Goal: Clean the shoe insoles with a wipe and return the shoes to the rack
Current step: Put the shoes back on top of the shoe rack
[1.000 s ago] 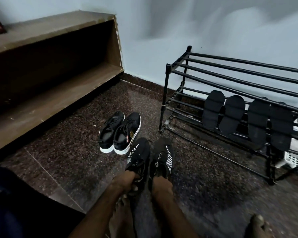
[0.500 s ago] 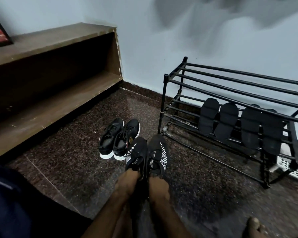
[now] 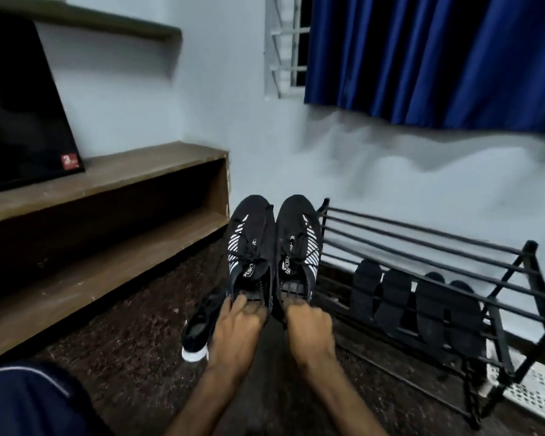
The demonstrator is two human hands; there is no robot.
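Head view: the left striped shoe (image 3: 249, 237) is gripped at its heel opening by the left hand (image 3: 236, 328), the right striped shoe (image 3: 298, 237) likewise by the right hand (image 3: 310, 325). Both are held aloft, toes pointing away, beside the left end of the rack (image 3: 422, 244). It lies rightward, nearer the right hand.

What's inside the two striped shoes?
Ridged footbeds show in the left striped shoe and right striped shoe, gripped at the heels by the left hand and right hand. Toe interiors hidden by uppers.
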